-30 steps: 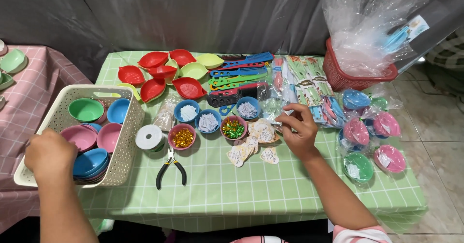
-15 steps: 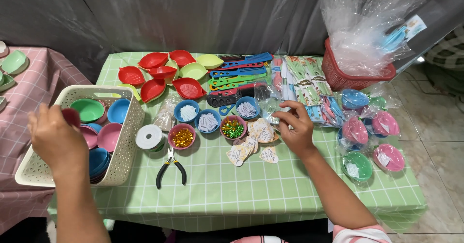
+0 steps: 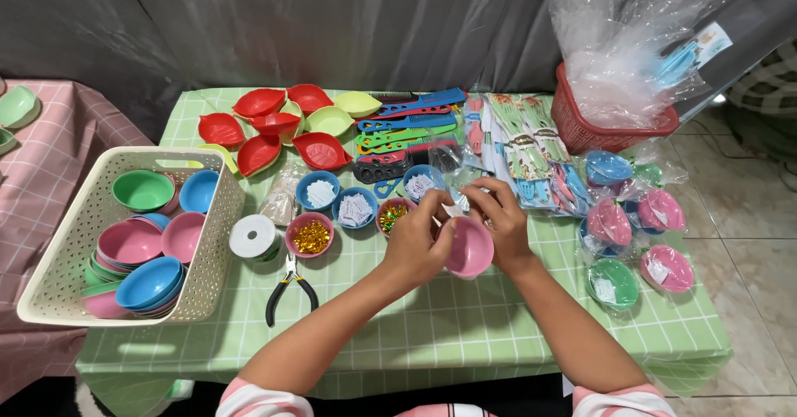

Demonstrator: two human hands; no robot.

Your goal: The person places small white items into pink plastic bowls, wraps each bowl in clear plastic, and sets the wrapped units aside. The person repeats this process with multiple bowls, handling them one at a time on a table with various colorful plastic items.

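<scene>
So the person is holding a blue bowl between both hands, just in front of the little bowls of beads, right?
Not quite: the bowl is pink, not blue. The head view shows the left hand and right hand on either side of it, just in front of the little bowls of beads. The blue bowls sit in the white basket to the left.

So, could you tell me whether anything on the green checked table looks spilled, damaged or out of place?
Nothing stands out. The small round bowls of gold sequins and paper slips sit upright with nothing spilled, the black-handled pliers lie flat, and both hands hold a pink plastic bowl above the green checked tablecloth.
</scene>
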